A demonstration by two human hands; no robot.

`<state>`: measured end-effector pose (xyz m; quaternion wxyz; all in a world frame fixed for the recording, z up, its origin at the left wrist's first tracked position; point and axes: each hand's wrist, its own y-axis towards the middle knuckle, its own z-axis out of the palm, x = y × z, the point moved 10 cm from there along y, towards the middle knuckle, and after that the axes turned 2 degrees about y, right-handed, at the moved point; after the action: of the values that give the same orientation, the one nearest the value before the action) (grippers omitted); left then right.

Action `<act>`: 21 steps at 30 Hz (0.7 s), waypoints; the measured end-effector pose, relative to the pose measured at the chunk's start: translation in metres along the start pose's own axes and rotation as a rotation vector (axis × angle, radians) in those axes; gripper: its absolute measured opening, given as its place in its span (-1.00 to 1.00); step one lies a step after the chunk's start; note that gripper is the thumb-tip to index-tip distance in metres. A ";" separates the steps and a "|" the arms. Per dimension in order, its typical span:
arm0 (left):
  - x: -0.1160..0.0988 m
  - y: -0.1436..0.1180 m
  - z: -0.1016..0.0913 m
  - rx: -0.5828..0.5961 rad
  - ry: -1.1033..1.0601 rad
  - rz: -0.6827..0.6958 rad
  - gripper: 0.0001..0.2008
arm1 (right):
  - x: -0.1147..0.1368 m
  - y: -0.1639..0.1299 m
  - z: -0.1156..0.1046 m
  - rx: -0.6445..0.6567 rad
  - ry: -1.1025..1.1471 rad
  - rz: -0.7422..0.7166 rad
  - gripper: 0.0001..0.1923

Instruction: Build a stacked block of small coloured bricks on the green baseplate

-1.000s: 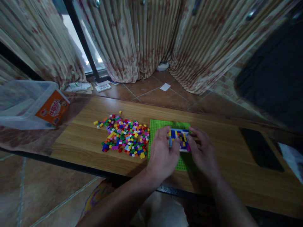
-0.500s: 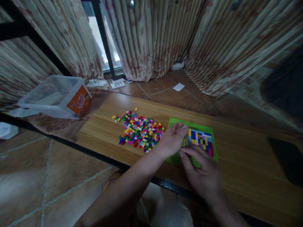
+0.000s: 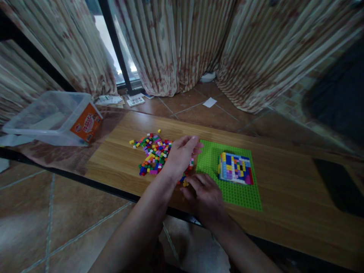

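My left hand (image 3: 182,153) hovers over the right side of a pile of small coloured toy bricks (image 3: 155,153), fingers stretched out and nothing seen in them. Close to the table's front edge, my right hand (image 3: 206,193) reaches the pile's near right corner. Its thumb and forefinger are apart beside a few yellow bricks (image 3: 185,183). To the right of both hands lies a green studded baseplate (image 3: 241,199). On it stands a low rectangular build of mixed bricks (image 3: 235,168), mainly blue, white and yellow, with red at its right end. My left hand hides part of the pile.
A clear plastic bin (image 3: 51,117) with an orange label stands at the table's left end. A dark flat object (image 3: 338,185) lies at the right. Beyond the wooden table (image 3: 113,159) are papers (image 3: 135,100) on the tiled floor and long curtains (image 3: 159,49).
Both hands have moved left from the green baseplate to the brick pile. The brick build, partly covered before, now shows whole. The camera view has shifted slightly.
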<state>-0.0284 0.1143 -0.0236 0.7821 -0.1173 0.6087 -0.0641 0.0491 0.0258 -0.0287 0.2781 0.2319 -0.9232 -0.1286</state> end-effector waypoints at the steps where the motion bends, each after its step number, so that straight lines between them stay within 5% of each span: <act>1: 0.000 0.000 0.000 0.006 0.002 0.004 -0.82 | 0.001 0.001 0.000 -0.012 -0.012 -0.001 -0.94; 11: -0.006 -0.001 -0.001 0.015 0.043 0.054 -0.81 | -0.003 0.001 -0.007 -0.070 0.112 0.041 -0.83; 17: -0.006 -0.001 -0.001 0.010 0.095 0.068 -0.81 | -0.024 0.003 -0.058 -0.237 0.295 0.149 -0.84; 21: -0.004 -0.001 0.006 0.055 0.113 0.067 -0.79 | -0.065 -0.003 -0.092 -0.379 0.368 0.267 -0.89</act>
<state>-0.0235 0.1148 -0.0181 0.7511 -0.0714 0.6534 -0.0611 0.1512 0.0458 0.0151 0.4939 0.0715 -0.8390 -0.2168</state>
